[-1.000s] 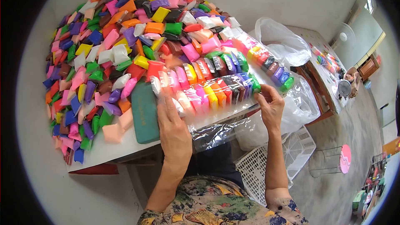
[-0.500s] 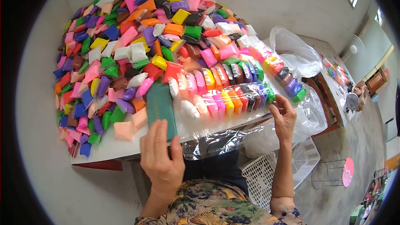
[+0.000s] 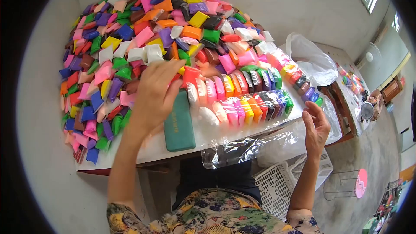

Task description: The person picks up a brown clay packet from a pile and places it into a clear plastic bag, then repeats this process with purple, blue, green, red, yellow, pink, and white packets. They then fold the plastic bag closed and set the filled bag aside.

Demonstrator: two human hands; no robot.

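My left hand [image 3: 157, 95] is over the near edge of a large pile of small coloured packets [image 3: 123, 32], its fingers stretched out and thumb apart. Nothing shows in its grasp, though its fingertips overlap the packets. Beside it a dark green oblong block [image 3: 180, 125] lies on the white table. To the right of the block, a clear plastic bag [image 3: 255, 141] holds a neat row of packets [image 3: 248, 109] in many colours. Just off the right end of that row is my right hand [image 3: 317, 125], fingers loosely curved and apart, holding nothing.
Behind lies another row of packets [image 3: 217, 86], with a further short row [image 3: 299, 81] to its right. A crumpled clear bag [image 3: 310, 60] rests at the table's right end. Below stand white plastic crates [image 3: 275, 186] and a pink-topped stool [image 3: 361, 183].
My left hand has moved up from the green block's near end to the packet pile. My right hand has drawn away rightward from the end of the bagged row.
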